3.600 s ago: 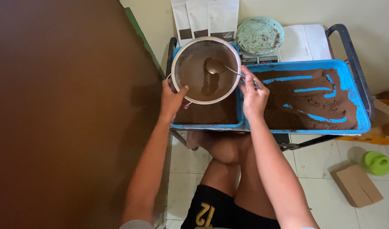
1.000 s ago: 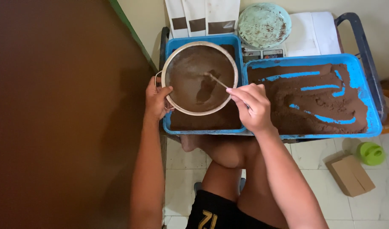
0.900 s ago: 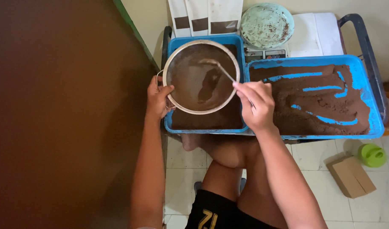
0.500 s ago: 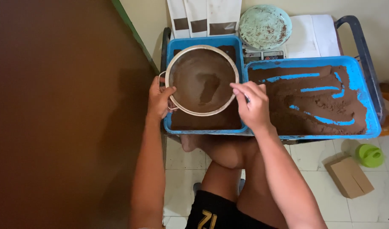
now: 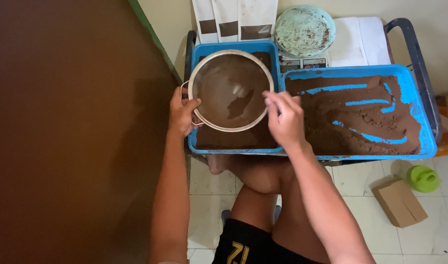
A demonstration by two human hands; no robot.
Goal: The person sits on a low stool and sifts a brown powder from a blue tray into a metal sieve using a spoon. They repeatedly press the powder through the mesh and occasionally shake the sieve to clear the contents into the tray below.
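My left hand [image 5: 182,113] grips the left rim of a round metal sieve [image 5: 230,90] holding brown powder. The sieve sits over a small blue tray [image 5: 233,146] with sifted brown powder in it. My right hand [image 5: 284,119] is at the sieve's right rim, fingers pinched on a spoon [image 5: 243,90] whose blurred bowl lies inside the sieve. To the right, a larger blue tray [image 5: 409,146] holds brown powder with bare blue streaks scraped through it.
Both trays rest on a cart with a dark rail [image 5: 422,63]. Behind stand three white pouches [image 5: 233,19], a pale green dish [image 5: 304,30], a scale and white paper. A brown door [image 5: 62,132] is at left. On the floor lie a cardboard box [image 5: 399,203] and green lid [image 5: 422,178].
My right hand has kept moving the spoon about inside the sieve, and the powder in it has thinned to a small patch. My left hand stays on the rim.
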